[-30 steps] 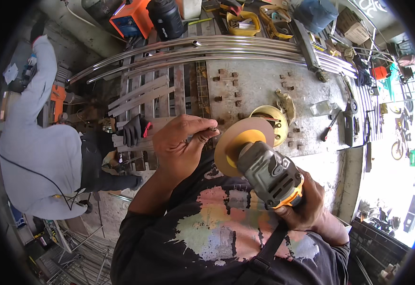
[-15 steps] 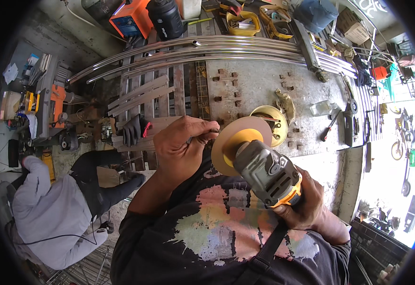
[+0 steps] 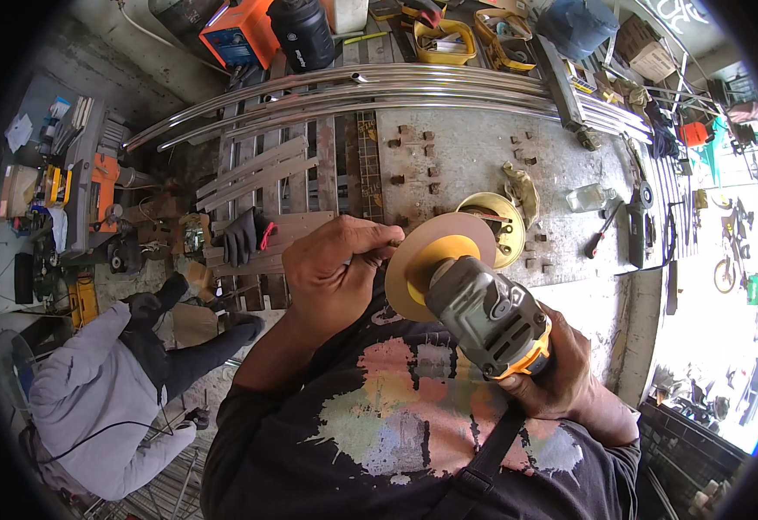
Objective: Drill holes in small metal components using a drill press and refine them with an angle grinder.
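My right hand (image 3: pixel 561 368) is wrapped round the body of a yellow and grey angle grinder (image 3: pixel 487 316), held up in front of my chest. Its large tan disc (image 3: pixel 409 290) with a yellow centre faces away from me. Just left of the disc's edge, my left hand (image 3: pixel 331 264) is closed in a pinch of thumb and forefinger. Whatever sits between those fingertips is too small to make out, and I cannot tell whether it touches the disc. Partly behind the disc, a round cream tin (image 3: pixel 510 247) with small metal pieces stands on the metal-topped bench (image 3: pixel 474 165).
Several small rusty metal blocks (image 3: pixel 403 147) lie on the bench, with a clear bottle (image 3: pixel 588 198) and another grinder (image 3: pixel 640 212) to the right. Long shiny tubes (image 3: pixel 309 91) cross the far side. A dark glove (image 3: pixel 242 236) lies left. A person in grey (image 3: pixel 97 399) sits lower left.
The person at lower left has shifted posture, an arm now reaching toward the legs. My left hand has moved very slightly; the grinder stays in place.
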The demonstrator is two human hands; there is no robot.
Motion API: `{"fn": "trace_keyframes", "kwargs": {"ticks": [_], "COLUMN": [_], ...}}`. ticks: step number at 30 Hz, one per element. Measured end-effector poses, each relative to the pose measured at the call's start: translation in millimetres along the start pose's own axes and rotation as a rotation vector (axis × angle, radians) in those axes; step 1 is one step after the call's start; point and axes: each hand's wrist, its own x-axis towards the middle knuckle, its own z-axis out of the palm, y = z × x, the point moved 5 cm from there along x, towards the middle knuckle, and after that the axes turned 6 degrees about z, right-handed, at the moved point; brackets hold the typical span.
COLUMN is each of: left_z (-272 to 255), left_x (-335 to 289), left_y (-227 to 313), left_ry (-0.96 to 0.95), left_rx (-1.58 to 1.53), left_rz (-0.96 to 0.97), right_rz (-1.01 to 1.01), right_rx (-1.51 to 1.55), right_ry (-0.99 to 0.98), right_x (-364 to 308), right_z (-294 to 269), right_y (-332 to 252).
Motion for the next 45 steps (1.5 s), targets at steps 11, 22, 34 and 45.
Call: {"fn": "trace_keyframes", "kwargs": {"ticks": [11,22,34,45], "left_z": [-0.5,0.5,-1.2,0.9], "left_x": [0.5,2.0,3.3,2.8], "left_y": [2.3,5.6,1.7,1.4], "left_ry": [-0.002,-0.025,0.010,-0.005], "left_rx": [0.008,0.045,-0.045,0.023], "left_rz": [0.007,0.009,-0.025,-0.003], "right_rz": [-0.013,-0.052,-0.065,-0.056], "right_rx": [0.006,-0.017,-0.003,-0.003], "right_ry": [-0.001,0.012,0.040,0.007], "right_x": [0.2,0.8,-1.6,-1.2], "right_z": [-0.1,0.2,-0.9,-0.2], "right_y": [-1.0,-3.3,-0.5,0.0]}}
